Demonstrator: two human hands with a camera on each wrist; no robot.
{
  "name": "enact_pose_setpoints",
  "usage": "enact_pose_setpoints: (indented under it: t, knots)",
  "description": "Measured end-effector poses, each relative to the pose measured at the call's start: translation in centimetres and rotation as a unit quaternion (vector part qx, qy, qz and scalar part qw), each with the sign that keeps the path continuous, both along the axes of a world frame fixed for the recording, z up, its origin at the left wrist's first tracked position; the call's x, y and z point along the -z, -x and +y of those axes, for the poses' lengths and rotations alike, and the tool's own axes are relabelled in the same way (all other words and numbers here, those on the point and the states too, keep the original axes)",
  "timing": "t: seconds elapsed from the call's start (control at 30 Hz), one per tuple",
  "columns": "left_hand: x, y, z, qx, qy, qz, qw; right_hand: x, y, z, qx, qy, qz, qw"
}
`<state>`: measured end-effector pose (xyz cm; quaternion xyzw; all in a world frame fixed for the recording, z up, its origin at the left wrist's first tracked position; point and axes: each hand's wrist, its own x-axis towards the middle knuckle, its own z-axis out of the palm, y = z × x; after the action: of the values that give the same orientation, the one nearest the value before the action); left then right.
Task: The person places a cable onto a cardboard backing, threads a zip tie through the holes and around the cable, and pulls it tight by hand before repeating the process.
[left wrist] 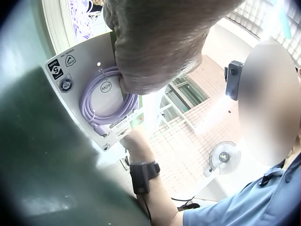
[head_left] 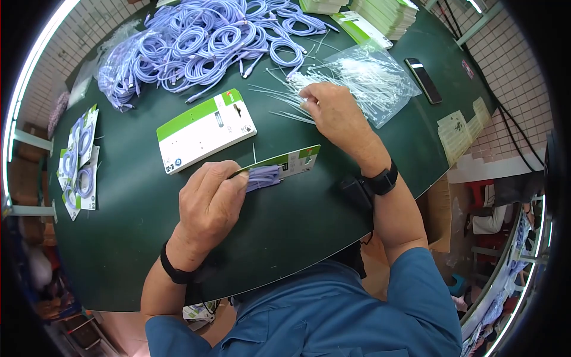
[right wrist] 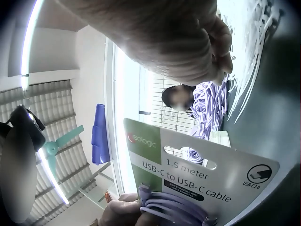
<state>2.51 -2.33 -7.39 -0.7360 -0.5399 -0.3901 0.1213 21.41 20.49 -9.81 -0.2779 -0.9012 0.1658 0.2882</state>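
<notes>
My left hand [head_left: 211, 199] grips the end of a green and white card [head_left: 300, 162] that carries a coiled purple cable [head_left: 263, 177]; the card stands on edge above the table. In the left wrist view the cable [left wrist: 84, 104] lies looped on the card's white face, with a hole above it. A thin white tie sticks up from the card near the left fingers. My right hand [head_left: 340, 116] is at the edge of the loose white zip ties [head_left: 357, 77], thumb and index finger close together at their tips; whether a tie is between them cannot be told.
A stack of flat cards [head_left: 205, 132] lies beyond the left hand. Purple cables [head_left: 202, 41] are heaped at the back. Cards with cables [head_left: 85, 181] lie at the far left. A phone [head_left: 423, 80] is at the right, and more card stacks [head_left: 386, 18] stand behind the ties.
</notes>
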Motion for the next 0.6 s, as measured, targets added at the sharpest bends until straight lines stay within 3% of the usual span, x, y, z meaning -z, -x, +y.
enact_pose_setpoints:
  t: [0.17,0.27,0.3,0.4,0.43,0.53,0.6]
  knots:
    - [0.0,-0.5,-0.1,0.021,0.004,0.002,1.0,-1.1,-0.5,0.1,0.004,0.06,0.0,0.998]
    - [0.0,-0.5,-0.1,0.027,0.005,0.01,1.0,-1.8,-0.3,-0.1,0.026,0.231,0.046,0.971]
    - [-0.1,-0.5,-0.1,0.03,0.002,0.01,0.999,-2.2,-0.3,-0.2,0.027,0.232,0.047,0.971]
    - [-0.2,-0.6,-0.1,0.038,-0.001,0.009,0.999,-2.9,-0.3,-0.7,-0.055,0.433,0.176,0.882]
    - [-0.3,-0.6,-0.1,0.042,-0.001,0.012,0.999,-3.0,-0.3,-0.8,-0.053,0.436,0.176,0.881]
    - [-0.2,-0.8,-0.2,0.048,0.006,0.014,0.999,-2.7,-0.3,-1.2,-0.121,0.544,0.21,0.804]
    - [0.0,-0.8,-0.1,0.054,0.001,0.018,0.998,-2.7,-0.2,-1.7,-0.14,0.555,0.209,0.793]
